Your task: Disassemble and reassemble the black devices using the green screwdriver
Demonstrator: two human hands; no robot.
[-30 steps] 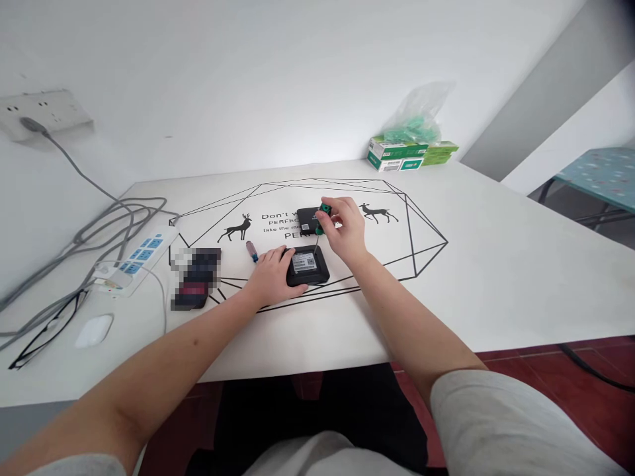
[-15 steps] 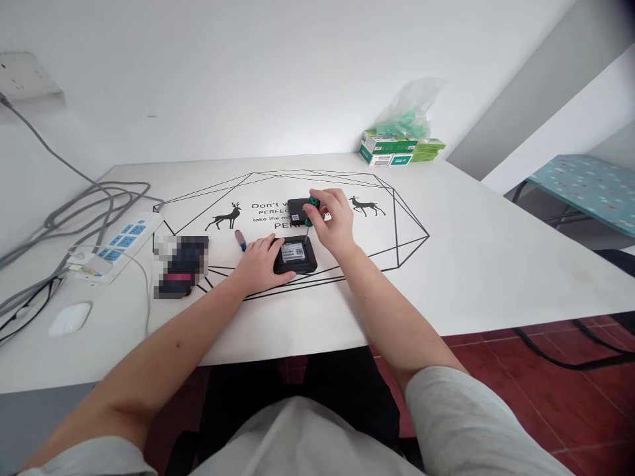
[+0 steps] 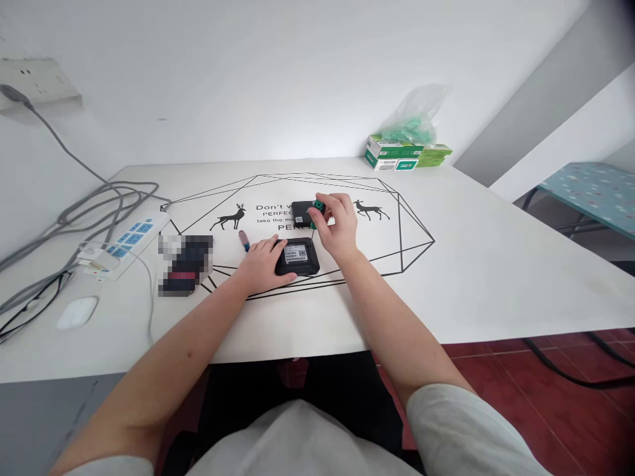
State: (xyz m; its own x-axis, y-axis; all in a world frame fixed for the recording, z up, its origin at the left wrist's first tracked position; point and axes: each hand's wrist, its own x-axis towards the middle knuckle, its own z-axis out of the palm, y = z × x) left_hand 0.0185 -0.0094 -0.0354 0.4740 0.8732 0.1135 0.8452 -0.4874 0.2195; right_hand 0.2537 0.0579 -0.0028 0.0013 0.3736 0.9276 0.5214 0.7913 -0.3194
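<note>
From the head view I see my left hand (image 3: 262, 264) pressing the small, rigid, light black box (image 3: 297, 256) flat mid-surface, best steadied by its edges, while my right hand (image 3: 338, 228) fingers pinch the green-handled screwdriver (image 3: 316, 210) upright over its far corner.

Centre of the frame, on the white table (image 3: 496, 264), black print between two deer drawings reads "Don't", "PERFEC", "take the mo"; the hand cuts off the rest. The black box's (image 3: 296, 256) label is too small to read.
</note>
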